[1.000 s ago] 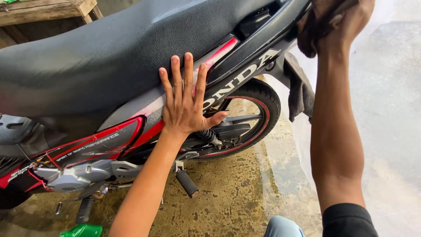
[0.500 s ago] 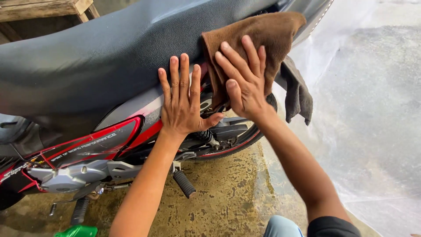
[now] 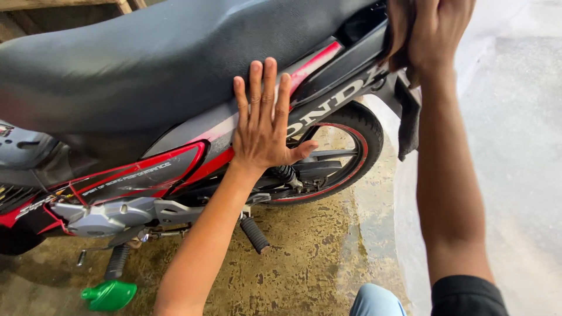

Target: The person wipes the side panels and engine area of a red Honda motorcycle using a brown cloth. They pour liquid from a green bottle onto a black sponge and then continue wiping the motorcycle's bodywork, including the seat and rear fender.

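Left hand (image 3: 263, 126) fingers lie spread flat on the motorcycle's side panel (image 3: 211, 137) under the seat (image 3: 152, 64), bracing. At one o'clock, the right hand (image 3: 436, 32) curls its fingers closed on a brown cloth (image 3: 408, 126) at the tail, arm straight out. The step looks like wiping; another stroke would call for steady pressure along the tail.

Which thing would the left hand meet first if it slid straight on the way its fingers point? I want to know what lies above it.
The left hand lies flat on the side panel, fingers pointing up. Straight on, it would likely meet the seat edge first.
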